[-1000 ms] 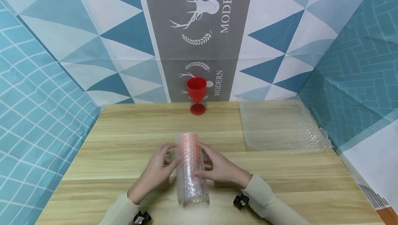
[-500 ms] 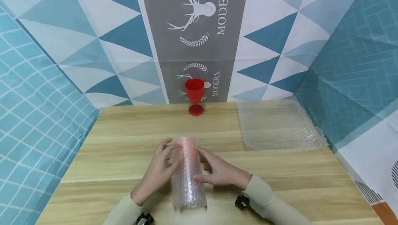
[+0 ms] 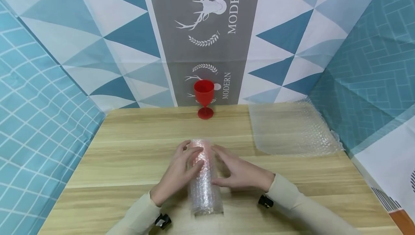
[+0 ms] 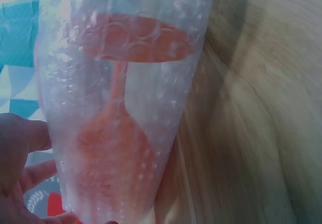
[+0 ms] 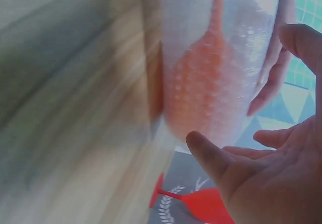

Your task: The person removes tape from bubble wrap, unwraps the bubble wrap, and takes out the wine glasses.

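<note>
A roll of clear bubble wrap (image 3: 205,188) lies lengthwise on the wooden table, with a red goblet (image 4: 118,148) visible inside it in the left wrist view. My left hand (image 3: 178,170) rests on the roll's left side and top, fingers loosely bent. On the other side my right hand (image 3: 241,172) has its thumb and index fingertip at the roll's right edge, the fingers spread. In the right wrist view the right hand (image 5: 282,168) stands relaxed beside the wrapped goblet (image 5: 206,78).
Another red goblet (image 3: 204,92) stands upright at the table's back edge, before the grey patterned cloth. A flat sheet of bubble wrap (image 3: 291,130) lies at the back right. Patterned cloths line the back and sides.
The roll has shifted slightly to the right along with both hands. The left hand has come further over its top, and the right fingers are less around it.
</note>
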### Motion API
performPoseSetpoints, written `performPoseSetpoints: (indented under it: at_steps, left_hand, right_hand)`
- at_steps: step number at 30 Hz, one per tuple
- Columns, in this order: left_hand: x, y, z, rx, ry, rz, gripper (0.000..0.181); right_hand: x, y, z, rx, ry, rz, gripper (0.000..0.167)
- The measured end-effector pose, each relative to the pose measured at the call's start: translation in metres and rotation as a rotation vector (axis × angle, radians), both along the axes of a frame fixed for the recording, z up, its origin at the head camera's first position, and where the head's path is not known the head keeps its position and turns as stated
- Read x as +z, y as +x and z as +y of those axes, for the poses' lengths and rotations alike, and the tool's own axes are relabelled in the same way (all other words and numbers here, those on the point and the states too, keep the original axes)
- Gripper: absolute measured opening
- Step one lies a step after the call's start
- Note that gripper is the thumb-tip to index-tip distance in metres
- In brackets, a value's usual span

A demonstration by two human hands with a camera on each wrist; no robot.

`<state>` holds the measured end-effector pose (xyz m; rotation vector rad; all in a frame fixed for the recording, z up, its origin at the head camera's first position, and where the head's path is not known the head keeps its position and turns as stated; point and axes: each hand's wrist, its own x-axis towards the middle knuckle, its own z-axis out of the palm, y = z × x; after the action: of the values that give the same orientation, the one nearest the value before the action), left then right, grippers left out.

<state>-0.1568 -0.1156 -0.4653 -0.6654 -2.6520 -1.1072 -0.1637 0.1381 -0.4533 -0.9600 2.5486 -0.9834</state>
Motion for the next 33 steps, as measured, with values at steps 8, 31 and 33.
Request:
performPoseSetpoints:
  at_steps: [8,31,33]
  left_hand:
    - [0.003,-0.003,0.015,0.045,0.005,-0.091,0.078]
    - [-0.012,-0.006,-0.02,0.065,0.131,-0.233,0.057]
    - [-0.014,-0.006,-0.023,0.066,0.129,-0.234,0.058]
  right_hand:
    - [0.008,-0.001,-0.006,-0.037,0.025,0.049,0.111]
    - [-0.025,-0.002,-0.012,-0.005,-0.123,-0.011,0.115]
    - [-0.028,-0.002,-0.014,0.009,-0.155,-0.015,0.114]
